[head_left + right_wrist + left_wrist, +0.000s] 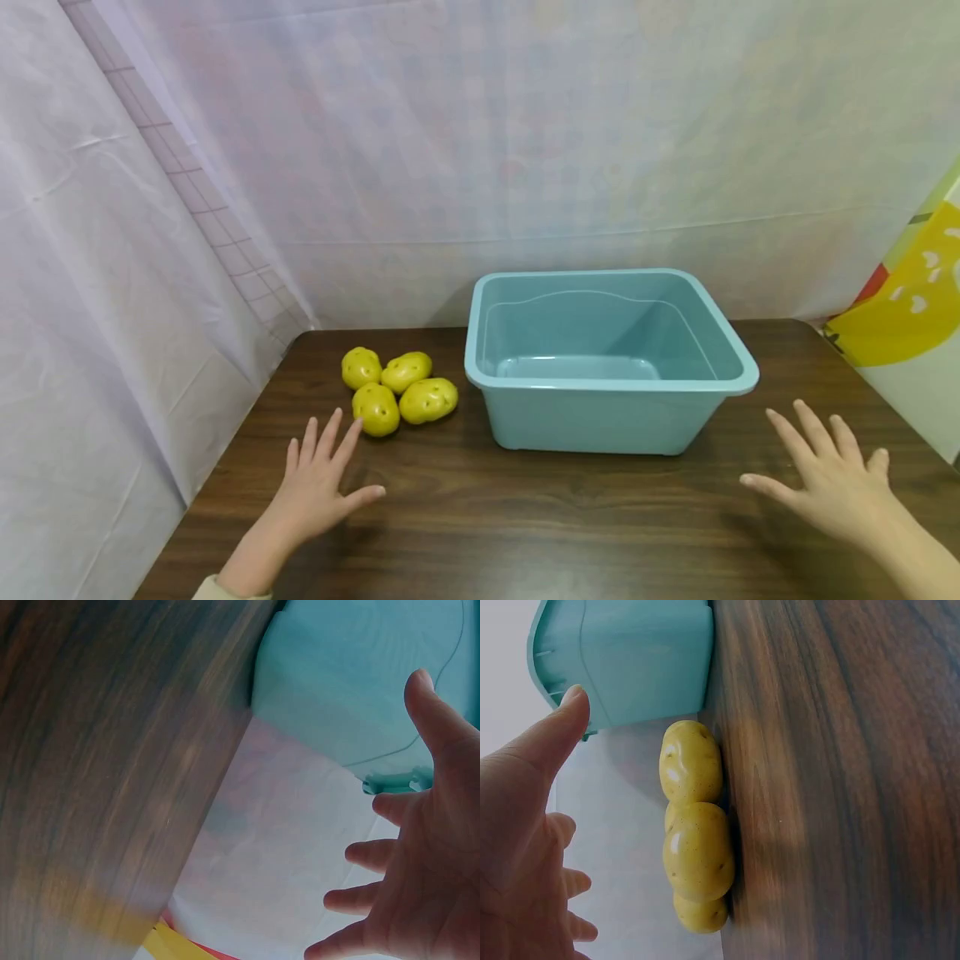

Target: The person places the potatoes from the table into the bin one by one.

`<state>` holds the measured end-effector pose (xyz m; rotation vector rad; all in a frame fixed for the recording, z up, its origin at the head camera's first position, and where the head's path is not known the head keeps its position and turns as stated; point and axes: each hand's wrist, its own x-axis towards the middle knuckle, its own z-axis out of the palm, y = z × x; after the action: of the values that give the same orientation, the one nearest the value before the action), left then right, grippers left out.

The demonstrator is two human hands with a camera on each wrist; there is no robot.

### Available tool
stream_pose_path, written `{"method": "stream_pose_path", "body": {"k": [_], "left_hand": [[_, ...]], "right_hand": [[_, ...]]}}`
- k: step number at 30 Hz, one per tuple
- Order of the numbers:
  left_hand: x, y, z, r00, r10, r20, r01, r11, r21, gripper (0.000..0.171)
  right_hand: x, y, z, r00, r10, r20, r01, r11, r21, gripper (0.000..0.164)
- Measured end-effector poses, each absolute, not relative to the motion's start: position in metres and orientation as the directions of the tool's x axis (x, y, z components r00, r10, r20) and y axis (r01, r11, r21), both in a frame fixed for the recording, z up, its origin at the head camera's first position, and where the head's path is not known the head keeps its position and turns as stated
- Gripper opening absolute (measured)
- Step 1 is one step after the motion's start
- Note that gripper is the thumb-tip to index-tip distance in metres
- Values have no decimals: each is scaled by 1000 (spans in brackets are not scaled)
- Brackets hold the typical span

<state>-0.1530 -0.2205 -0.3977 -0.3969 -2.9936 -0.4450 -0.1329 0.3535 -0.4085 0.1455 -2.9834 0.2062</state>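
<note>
Several yellow potatoes [376,409] lie bunched together on the left part of the table, seen side-on as potatoes [698,851] in the left wrist view. My left hand [318,487] hovers just in front of them, fingers spread, holding nothing. To the right of the potatoes stands a light blue plastic bin [592,421], its open top facing up and nothing visible inside. My right hand [836,483] is held over the table at the bin's front right, fingers apart and palm bare in the right wrist view.
The dark wood-grain table [480,517] carries the bin and potatoes. Behind it hangs a pale curtain [480,150], close to the table's far edge. Another white curtain [82,292] borders the left side. A yellow printed pattern [911,292] shows at the right.
</note>
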Motion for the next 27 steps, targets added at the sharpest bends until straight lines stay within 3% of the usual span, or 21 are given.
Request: {"method": "stream_pose_path", "body": {"k": [16,27], "left_hand": [[-157,-228,-396,-958,258,128,284,920,270,88],[-173,-235,-395,-955,209,208,261,929,263,81]], "right_hand": [[-136,356,-403,-982,-81,168,-107,983,-152,94],[-143,351,-377,-943,-139,302,-202,961,-187,94]]}}
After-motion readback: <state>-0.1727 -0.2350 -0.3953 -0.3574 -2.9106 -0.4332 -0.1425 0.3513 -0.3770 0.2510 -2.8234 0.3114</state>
